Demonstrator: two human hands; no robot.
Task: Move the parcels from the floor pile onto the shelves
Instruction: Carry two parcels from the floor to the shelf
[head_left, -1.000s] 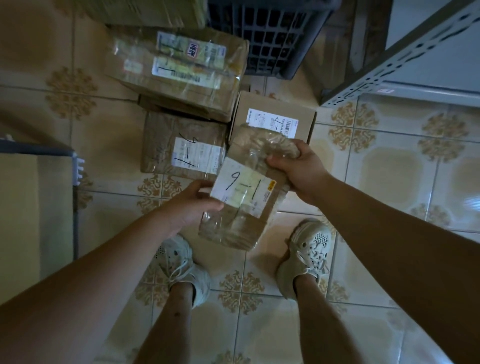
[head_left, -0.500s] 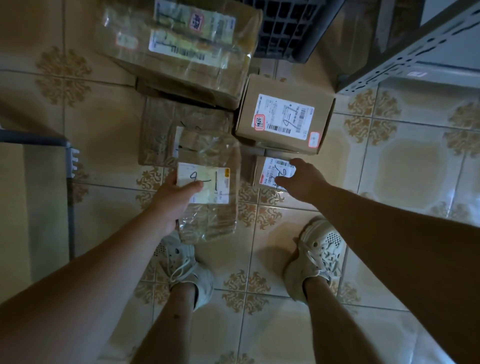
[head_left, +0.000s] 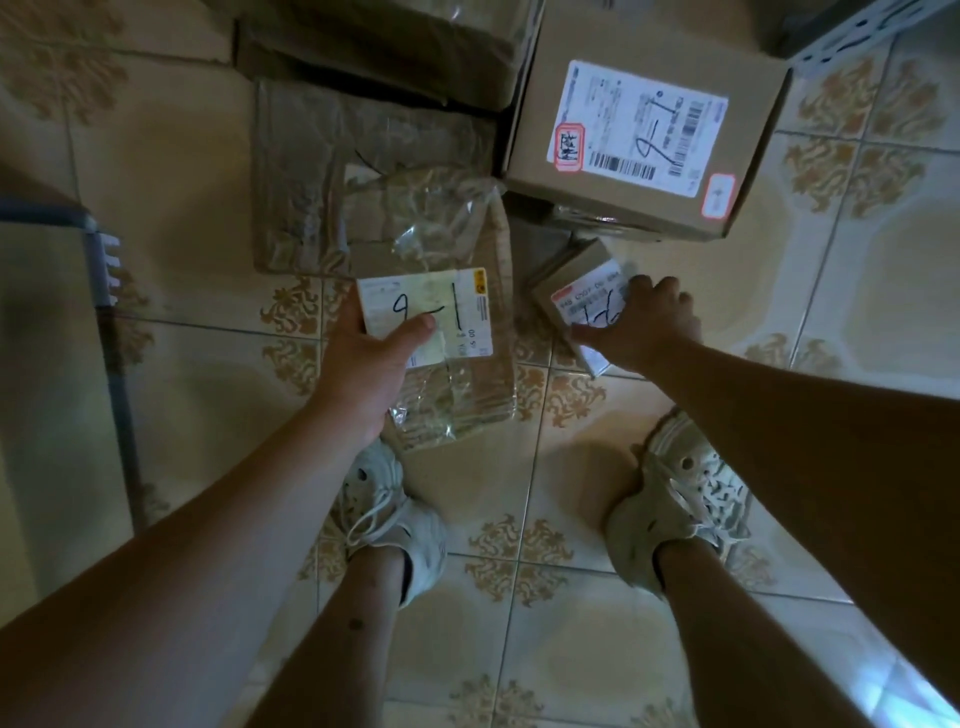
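Left hand (head_left: 363, 364) grips the wrapped parcel (head_left: 457, 395) by its near edge, thumb pressed on the white label marked 9-1; clear film encloses a brown carton. At three o'clock from it, the right hand (head_left: 644, 322) curls its fingers over a small box (head_left: 576, 291), tilted low by the tiled floor (head_left: 571, 467). A sealed large carton (head_left: 644, 130) sits at twelve o'clock of that hand. A flat parcel (head_left: 306, 171) lies at eleven o'clock of the left hand. A shelf frame (head_left: 841, 36) shows at one o'clock.

2 arms reach down; left hand (head_left: 363, 364) grips, thumb on top; right hand (head_left: 647, 325) curls palm-down, gripping.
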